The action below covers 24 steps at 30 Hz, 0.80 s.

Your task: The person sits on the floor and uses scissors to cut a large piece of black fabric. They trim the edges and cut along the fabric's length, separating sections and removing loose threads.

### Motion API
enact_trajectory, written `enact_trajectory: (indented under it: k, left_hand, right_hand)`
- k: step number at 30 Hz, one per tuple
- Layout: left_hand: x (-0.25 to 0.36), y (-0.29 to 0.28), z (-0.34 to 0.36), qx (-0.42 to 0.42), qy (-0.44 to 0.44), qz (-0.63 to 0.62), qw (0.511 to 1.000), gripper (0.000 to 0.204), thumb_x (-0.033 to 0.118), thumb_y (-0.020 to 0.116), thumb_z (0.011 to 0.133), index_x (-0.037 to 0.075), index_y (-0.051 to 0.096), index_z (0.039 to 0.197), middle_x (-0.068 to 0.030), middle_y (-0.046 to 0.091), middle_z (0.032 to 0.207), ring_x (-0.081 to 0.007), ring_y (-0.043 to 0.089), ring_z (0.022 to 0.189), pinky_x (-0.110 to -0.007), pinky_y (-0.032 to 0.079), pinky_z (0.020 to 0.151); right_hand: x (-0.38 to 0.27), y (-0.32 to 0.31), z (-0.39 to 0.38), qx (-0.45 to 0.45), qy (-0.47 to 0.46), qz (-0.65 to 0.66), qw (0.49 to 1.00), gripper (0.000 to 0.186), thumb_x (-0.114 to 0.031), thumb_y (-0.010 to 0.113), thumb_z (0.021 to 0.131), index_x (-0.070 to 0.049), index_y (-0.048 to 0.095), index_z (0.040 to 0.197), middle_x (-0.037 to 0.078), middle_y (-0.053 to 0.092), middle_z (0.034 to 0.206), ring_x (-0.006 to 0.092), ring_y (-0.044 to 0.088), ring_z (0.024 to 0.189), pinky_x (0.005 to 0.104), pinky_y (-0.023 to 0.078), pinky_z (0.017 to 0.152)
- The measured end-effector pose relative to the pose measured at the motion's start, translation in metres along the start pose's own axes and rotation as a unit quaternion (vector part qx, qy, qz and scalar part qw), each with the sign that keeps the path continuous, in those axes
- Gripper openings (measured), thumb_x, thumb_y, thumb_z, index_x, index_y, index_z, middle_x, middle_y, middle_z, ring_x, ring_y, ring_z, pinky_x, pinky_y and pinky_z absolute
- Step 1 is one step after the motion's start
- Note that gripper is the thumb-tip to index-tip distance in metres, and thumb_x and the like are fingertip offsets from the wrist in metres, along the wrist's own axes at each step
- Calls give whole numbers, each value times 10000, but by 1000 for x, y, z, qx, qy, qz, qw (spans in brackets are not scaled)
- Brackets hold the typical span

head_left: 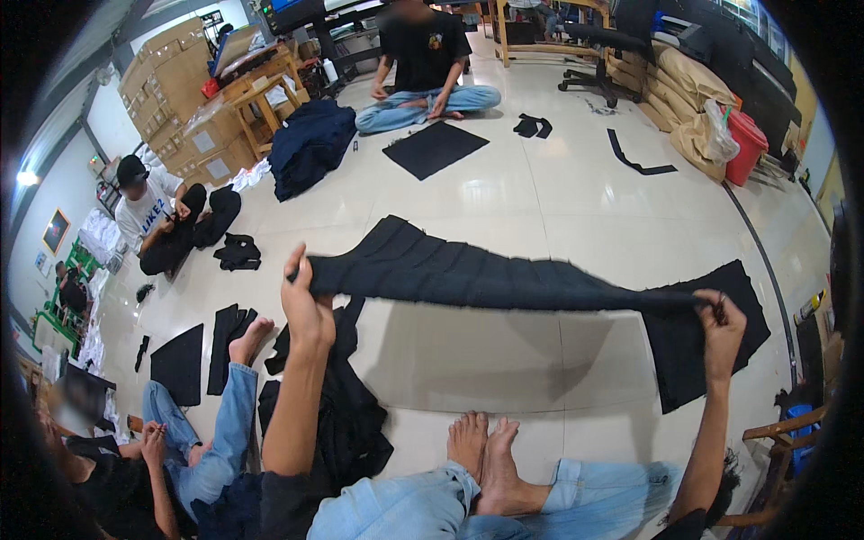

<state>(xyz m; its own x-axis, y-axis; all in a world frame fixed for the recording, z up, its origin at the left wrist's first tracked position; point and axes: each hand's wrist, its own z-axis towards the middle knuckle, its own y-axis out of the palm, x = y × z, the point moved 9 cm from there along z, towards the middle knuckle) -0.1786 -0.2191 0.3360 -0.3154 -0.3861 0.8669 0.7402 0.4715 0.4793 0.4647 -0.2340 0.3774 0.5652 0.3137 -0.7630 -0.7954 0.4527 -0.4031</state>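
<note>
A long strip of black fabric (468, 274) is stretched between my two hands, off the floor in front of my bare feet. My left hand (306, 292) is closed on its left end, with the arm raised. Its right end is pinched in my right hand (723, 328). Sewn-looking ridges run across the strip, and its far left part flares up to a corner. Beneath and behind my right hand lies a flat black fabric piece (679, 369). Beside my left forearm a heap of black fabric (346, 414) rests on the floor.
Across the floor a person (423, 63) sits cross-legged behind a square black cloth (436, 148). Two more people sit at left, one person in white (153, 211) and one close beside me (117, 477). A navy fabric pile (310, 144), stacked cartons (171, 81) and a red bin (742, 148) stand around.
</note>
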Motion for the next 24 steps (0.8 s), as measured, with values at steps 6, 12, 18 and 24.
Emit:
enact_trajectory:
  k: [6, 12, 18, 24]
  left_hand:
    - [-138, -94, -39, 57, -153, 148, 975, 356, 231, 532, 1041, 33, 528, 1337, -98, 570, 1319, -257, 584, 1153, -460, 511, 897]
    - [-204, -136, -79, -97, 117, 604, 782, 807, 298, 688, 912, -183, 314, 1441, -382, 337, 1498, -480, 323, 1413, -472, 245, 1193]
    - [-290, -56, -122, -249, 32, 710, 657, 889, 568, 535, 956, -35, 257, 1546, -302, 239, 1592, -469, 199, 1480, -606, 151, 1184]
    - [-301, -56, -125, -254, -20, 739, 624, 877, 667, 375, 981, 34, 248, 1575, -238, 168, 1643, -432, 112, 1520, -675, 68, 1165]
  right_hand:
    - [84, 65, -78, -101, 71, -46, 991, 195, -62, 745, 806, 0, 747, 991, 93, 731, 863, 140, 675, 785, 280, 499, 681]
    - [212, 35, -161, -64, 278, -37, 958, 374, -342, 628, 989, 10, 732, 913, 50, 634, 614, 88, 599, 611, 268, 455, 578]
    - [266, 49, -266, -130, 548, 173, 808, 448, -393, 536, 1030, -11, 699, 862, 67, 695, 728, 139, 602, 625, 295, 487, 602]
    - [320, -159, -296, -174, 449, -474, 737, 295, -253, 550, 974, -14, 721, 971, 153, 741, 892, 265, 690, 750, 400, 558, 703]
